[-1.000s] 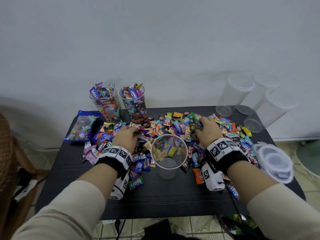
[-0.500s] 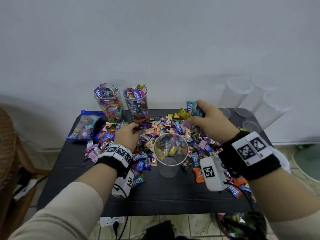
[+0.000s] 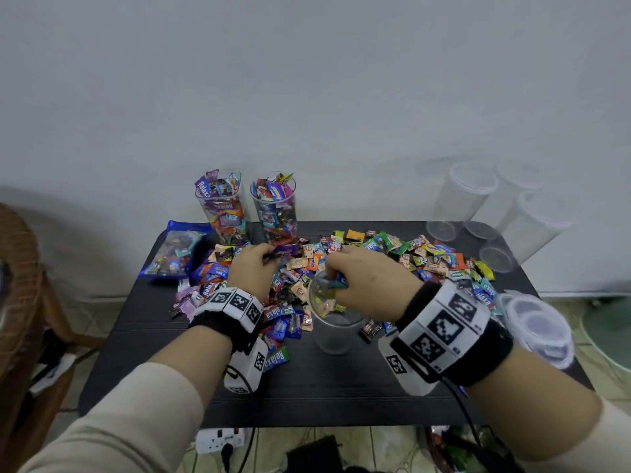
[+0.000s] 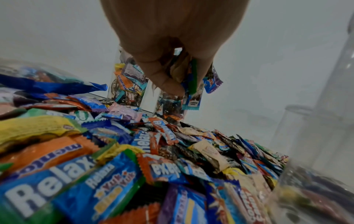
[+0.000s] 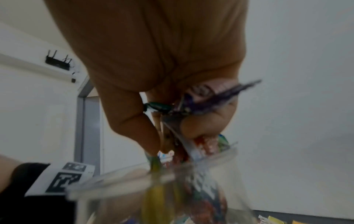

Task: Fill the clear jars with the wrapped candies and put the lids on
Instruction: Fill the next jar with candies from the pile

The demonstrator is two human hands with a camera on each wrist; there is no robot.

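An open clear jar (image 3: 333,331) stands at the middle of the black table (image 3: 307,397), with a few candies in it. My right hand (image 3: 345,273) hovers over its mouth and grips a bunch of wrapped candies (image 5: 203,106), some hanging into the jar rim (image 5: 153,175). My left hand (image 3: 263,259) is just above the candy pile (image 3: 392,254) left of the jar, and pinches several wrapped candies (image 4: 193,84). Two jars heaped with candies (image 3: 223,208) (image 3: 275,208) stand lidless at the back.
Three empty clear jars (image 3: 471,196) lean at the back right, with loose lids (image 3: 440,230) by them. A stack of lids (image 3: 537,324) sits at the right edge. A blue candy bag (image 3: 174,247) lies back left. A wicker chair (image 3: 17,285) is on the left.
My right hand lifted a handful from the pile, swung up and then came down over the open jar. My left hand closed on candies in the pile and rose slightly.
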